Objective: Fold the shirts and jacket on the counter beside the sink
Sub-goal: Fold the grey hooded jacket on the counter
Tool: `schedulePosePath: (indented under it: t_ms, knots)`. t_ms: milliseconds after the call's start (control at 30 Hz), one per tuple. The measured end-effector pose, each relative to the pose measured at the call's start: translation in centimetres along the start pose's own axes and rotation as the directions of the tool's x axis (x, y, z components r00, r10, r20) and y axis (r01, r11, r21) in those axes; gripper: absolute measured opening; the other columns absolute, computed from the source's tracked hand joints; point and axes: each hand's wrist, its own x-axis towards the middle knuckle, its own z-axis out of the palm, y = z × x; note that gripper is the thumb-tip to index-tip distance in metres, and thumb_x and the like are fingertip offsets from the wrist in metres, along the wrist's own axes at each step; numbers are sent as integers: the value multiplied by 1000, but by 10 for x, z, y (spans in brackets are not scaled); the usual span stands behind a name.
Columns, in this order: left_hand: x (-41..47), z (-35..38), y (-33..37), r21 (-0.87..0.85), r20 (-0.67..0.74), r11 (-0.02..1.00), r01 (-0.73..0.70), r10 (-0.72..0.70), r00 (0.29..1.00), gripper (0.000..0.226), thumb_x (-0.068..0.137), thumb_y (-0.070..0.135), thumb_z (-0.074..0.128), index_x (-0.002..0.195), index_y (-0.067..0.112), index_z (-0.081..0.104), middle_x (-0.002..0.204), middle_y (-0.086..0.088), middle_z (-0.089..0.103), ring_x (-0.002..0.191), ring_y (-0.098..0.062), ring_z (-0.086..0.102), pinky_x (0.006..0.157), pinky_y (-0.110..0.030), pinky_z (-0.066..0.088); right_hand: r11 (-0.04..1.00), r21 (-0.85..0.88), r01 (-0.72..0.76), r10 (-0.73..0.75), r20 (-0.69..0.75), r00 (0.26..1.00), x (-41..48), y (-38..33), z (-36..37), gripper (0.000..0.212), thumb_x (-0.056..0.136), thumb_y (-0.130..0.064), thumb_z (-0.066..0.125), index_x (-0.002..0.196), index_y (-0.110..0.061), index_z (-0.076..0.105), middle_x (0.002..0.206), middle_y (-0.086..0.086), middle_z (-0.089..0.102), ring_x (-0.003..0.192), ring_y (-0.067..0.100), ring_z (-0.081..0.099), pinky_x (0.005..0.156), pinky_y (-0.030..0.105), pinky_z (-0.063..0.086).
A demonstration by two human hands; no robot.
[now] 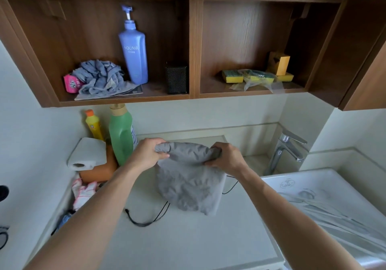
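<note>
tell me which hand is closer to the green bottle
Left. The left hand grips the grey jacket just right of the green bottle; the right hand grips the jacket's other end, nearer the faucet.

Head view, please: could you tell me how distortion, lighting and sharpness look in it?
In the head view, wide-angle distortion bows the wooden shelf; lighting is soft and even, without glare; the left hand, right hand and the grey jacket they grip are sharp.
</note>
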Motion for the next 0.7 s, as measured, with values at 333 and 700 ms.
schedulePosePath:
  t_ms: [333, 700]
  knots:
    - [11, -49, 26, -257, -113, 952, -166, 141, 984, 26, 72, 28, 85, 92, 32, 69, 105, -1, 67, 99, -20, 64, 93, -31, 48, 953, 174, 246, -246, -23, 969, -2, -26, -39, 30, 70, -34, 85, 81, -23, 59, 75, -13, 63, 73, 10, 58, 64, 25, 45]
    - [19, 26, 8, 114, 59, 975, -190, 184, 981, 79, 83, 42, 75, 148, 40, 31, 150, 7, 38, 134, -11, 40, 112, -31, 32, 356, 832, -425, 393, 279, 876, -7, 40, 67, 35, 78, -11, 82, 105, 2, 62, 103, 26, 65, 86, 31, 64, 70, 41, 53]
